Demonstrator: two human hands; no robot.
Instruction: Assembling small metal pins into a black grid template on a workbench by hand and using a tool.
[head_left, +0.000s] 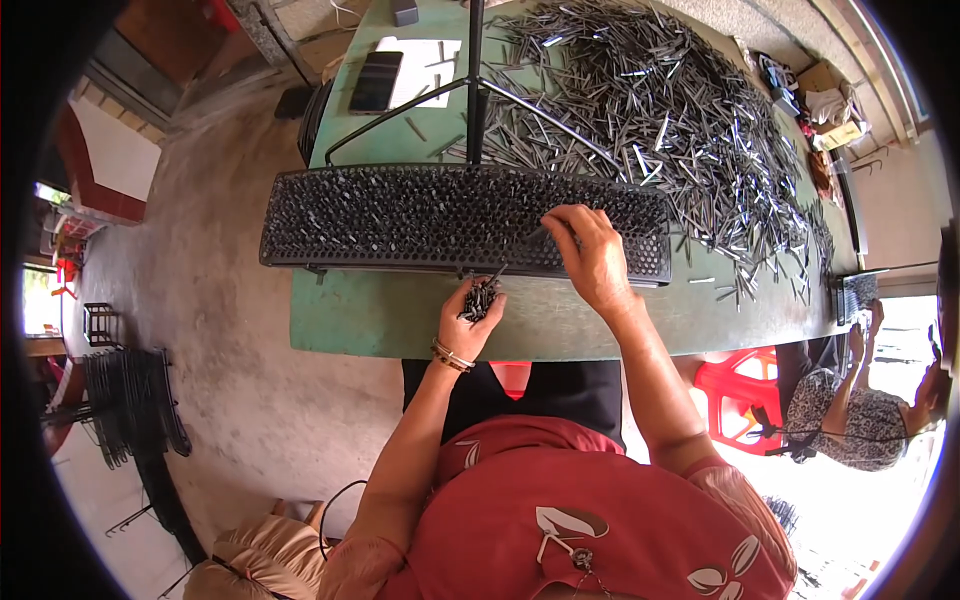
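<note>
Seated at a green desk [400,320], the left hand [468,322] cups a bundle of thin metal pins [481,298] as ready supply while the right hand [590,255], fingertips pinched, reaches down onto the black perforated tray [380,220].

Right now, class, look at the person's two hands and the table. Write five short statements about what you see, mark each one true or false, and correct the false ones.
1. The left hand holds a bundle of thin dark metal pins. True.
2. The right hand rests in the person's lap. False: it reaches onto the black perforated tray, fingertips at its surface.
3. The tray lies on a green table. True.
4. The loose pile of pins lies on the floor. False: it is spread over the far right part of the table.
5. The left wrist is bare. False: it wears bangles.
</note>
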